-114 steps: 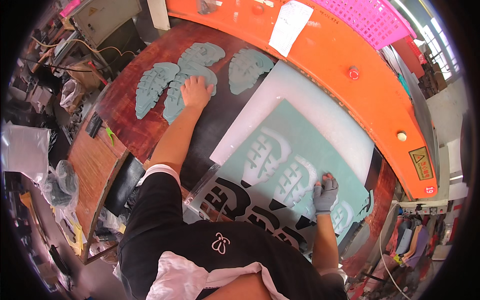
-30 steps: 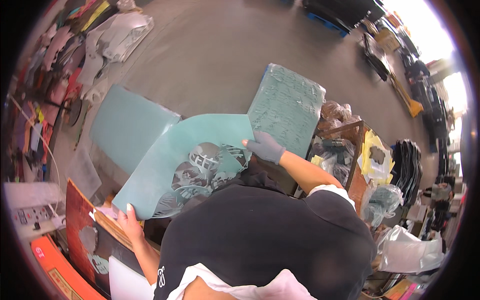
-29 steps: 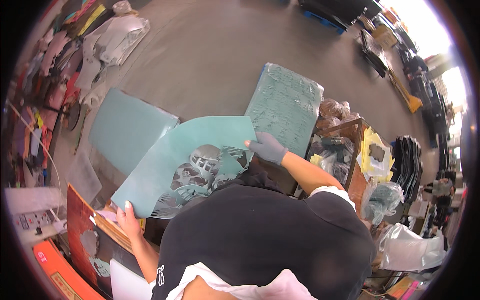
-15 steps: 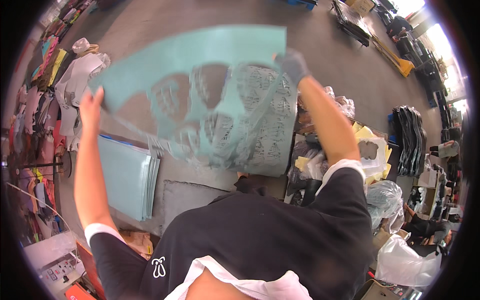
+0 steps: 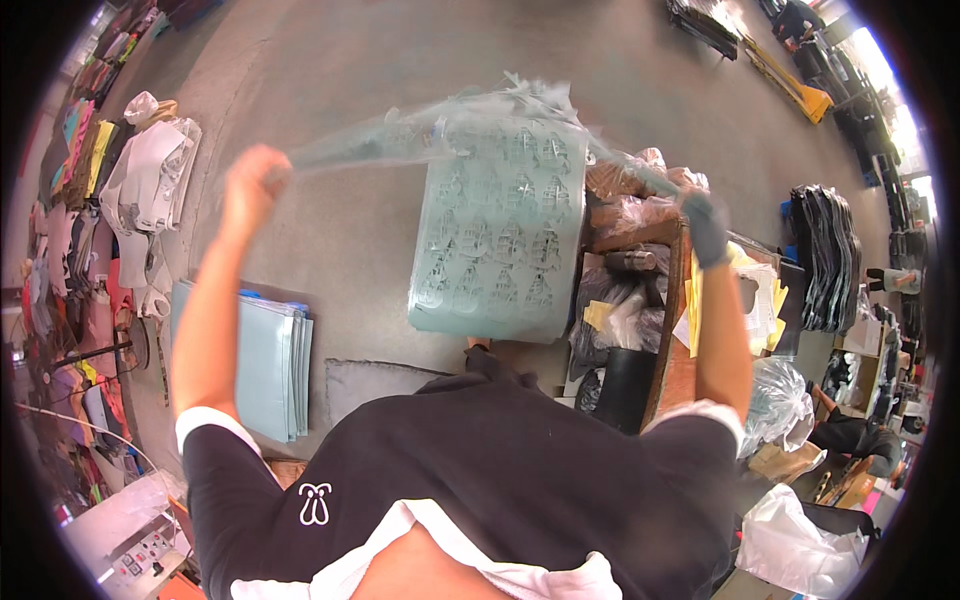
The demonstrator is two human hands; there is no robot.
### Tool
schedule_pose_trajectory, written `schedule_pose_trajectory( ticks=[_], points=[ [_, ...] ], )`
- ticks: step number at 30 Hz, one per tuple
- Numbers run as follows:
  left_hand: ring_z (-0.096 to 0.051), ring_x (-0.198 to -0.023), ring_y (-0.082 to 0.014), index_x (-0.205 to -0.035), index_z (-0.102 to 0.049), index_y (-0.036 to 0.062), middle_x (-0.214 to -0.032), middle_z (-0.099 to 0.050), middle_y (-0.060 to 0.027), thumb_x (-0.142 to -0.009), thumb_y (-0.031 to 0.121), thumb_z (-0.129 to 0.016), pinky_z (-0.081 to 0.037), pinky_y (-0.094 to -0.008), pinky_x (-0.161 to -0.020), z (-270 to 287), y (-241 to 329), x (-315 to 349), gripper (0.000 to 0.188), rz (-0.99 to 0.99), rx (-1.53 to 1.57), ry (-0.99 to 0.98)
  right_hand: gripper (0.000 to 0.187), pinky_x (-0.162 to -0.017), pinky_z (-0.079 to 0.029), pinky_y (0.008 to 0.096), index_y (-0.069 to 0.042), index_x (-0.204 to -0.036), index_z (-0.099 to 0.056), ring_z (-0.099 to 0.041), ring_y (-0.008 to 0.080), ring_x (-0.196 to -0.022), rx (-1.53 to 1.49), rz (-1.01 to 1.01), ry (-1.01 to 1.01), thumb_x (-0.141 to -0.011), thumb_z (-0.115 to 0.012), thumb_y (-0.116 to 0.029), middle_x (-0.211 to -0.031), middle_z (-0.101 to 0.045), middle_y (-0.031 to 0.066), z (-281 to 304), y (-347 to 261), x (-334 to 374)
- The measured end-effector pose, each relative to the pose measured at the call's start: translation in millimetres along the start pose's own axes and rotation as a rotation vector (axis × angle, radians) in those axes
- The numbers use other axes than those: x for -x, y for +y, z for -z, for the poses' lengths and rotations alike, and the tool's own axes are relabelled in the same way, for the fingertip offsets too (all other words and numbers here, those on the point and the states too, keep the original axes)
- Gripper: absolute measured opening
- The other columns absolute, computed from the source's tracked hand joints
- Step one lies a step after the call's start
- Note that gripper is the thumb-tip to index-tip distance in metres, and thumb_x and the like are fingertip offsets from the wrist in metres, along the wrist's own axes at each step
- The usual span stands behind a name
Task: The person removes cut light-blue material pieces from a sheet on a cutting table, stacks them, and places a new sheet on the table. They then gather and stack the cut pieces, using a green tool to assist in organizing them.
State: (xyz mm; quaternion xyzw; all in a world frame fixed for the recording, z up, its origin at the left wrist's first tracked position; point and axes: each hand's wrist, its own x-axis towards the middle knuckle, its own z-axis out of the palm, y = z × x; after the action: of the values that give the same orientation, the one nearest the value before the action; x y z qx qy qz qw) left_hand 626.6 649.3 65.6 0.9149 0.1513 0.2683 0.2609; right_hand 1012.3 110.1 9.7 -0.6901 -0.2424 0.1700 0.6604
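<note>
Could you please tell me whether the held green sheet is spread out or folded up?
Spread out: the green sheet stretches from the left hand to the gloved right hand. Blur leaves any smaller folds unclear.

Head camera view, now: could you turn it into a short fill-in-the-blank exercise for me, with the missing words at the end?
1. The left hand is bare, while the ____ hand wears a grey glove.
2. The blurred sheet is held up by ____ hands.
3. In the picture, the stack of punched sheets lies to the ____ of the smooth stack.
4. The pallet truck near the upper right is coloured ____.

Missing words: right; two; right; yellow.
</note>
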Motion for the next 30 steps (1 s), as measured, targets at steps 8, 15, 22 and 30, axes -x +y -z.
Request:
schedule_pose_trajectory(
  ticks=[8, 15, 22, 30],
  points=[
    [-0.042, -0.122, -0.0300, -0.135, -0.035, 0.0122, -0.142, -0.030, -0.0151, -0.079, 0.040, -0.065, -0.040, -0.0479, -0.093, -181.5, 28.8, 323.9, 0.070, 0.516, -0.500, -1.403, 0.096, -0.098, -0.040, 0.0401, -0.003, -0.139, -0.020, -0.042, 0.0375, -0.122, 1.379, -1.214, -0.533, -0.065, -0.072, -0.035, -0.139, -0.031, 0.0191, -37.8, 181.1, 319.9],
    [-0.056, -0.107, -0.0290, -0.123, -0.050, 0.0036, -0.117, -0.057, -0.0180, -0.081, 0.034, -0.061, -0.044, -0.0376, -0.091, -169.1, 26.2, 397.2, 0.053, 0.679, 0.109, -1.173, 0.038, -0.091, -0.043, 0.0419, -0.004, -0.111, -0.061, -0.055, 0.0345, -0.109, 0.898, -1.033, -0.864, -0.086, -0.044, -0.027, -0.119, -0.056, 0.0213, -145.6, 218.7, 385.0],
    [-0.060, -0.091, -0.0241, -0.114, -0.055, -0.0001, -0.098, -0.063, -0.0155, -0.084, 0.024, -0.057, -0.047, -0.0346, -0.080, -43.8, -17.3, 451.6, 0.039, 1.027, 0.177, -0.265, 0.023, -0.063, -0.046, 0.0339, -0.003, -0.083, -0.063, -0.059, 0.0166, -0.066, 0.828, -0.521, -0.176, -0.077, -0.058, -0.024, -0.068, -0.061, 0.0108, -186.0, 230.6, 235.0],
    [-0.058, -0.069, -0.0129, -0.106, -0.059, 0.0070, -0.088, -0.061, -0.0039, -0.083, 0.030, -0.060, -0.041, -0.0286, -0.048, 46.6, 11.6, 621.5, 0.033, 1.613, 0.385, -0.247, 0.038, -0.085, -0.046, 0.0403, -0.004, -0.104, -0.064, -0.060, 0.0345, -0.100, 1.225, -0.488, -0.834, -0.080, -0.049, -0.029, -0.104, -0.062, 0.0217, -344.5, 143.7, 271.4]
  ],
)
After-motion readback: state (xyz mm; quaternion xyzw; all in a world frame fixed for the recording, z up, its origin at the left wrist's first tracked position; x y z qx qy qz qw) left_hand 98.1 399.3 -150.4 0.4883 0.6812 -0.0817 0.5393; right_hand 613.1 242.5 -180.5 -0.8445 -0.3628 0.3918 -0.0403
